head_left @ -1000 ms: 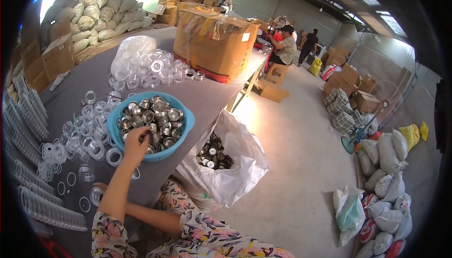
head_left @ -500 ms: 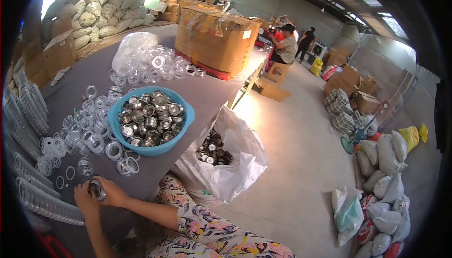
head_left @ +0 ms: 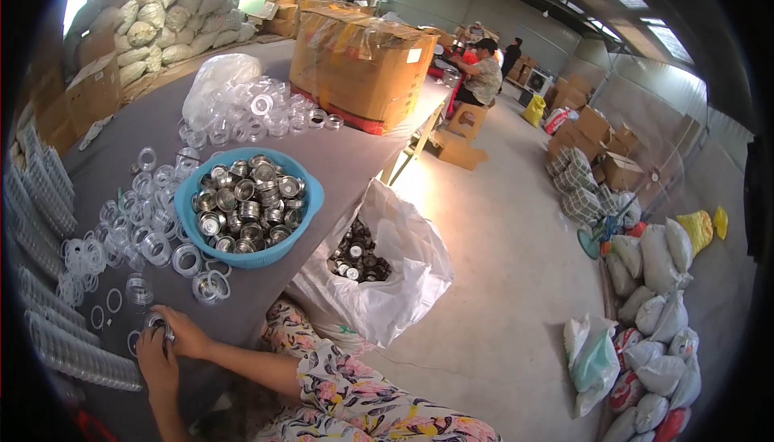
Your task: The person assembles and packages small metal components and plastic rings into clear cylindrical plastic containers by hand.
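Note:
My left hand (head_left: 156,359) and my right hand (head_left: 184,332) meet at the table's near left edge. Between them is a small round metal cup (head_left: 159,325) with a shiny rim, partly covered by my fingers. Fingers of both hands close around it. Beside my left hand lies a thin clear ring (head_left: 133,340), and two more thin rings lie slightly farther off. A short stack of clear plastic rings (head_left: 139,289) stands just beyond my hands. Farther back, a blue basin (head_left: 316,200) holds many similar metal cups.
Nested stacks of clear plastic pieces (head_left: 76,349) line the left edge. Loose clear rings (head_left: 153,249) are spread left of the basin. A large cardboard box (head_left: 355,71) stands at the table's far end. A white sack (head_left: 411,281) of metal cups leans by the table. Co-workers sit farther back.
My hands have shifted slightly and the left has turned over the cup. A thin ring now shows beside my left hand. The whole view has moved a little.

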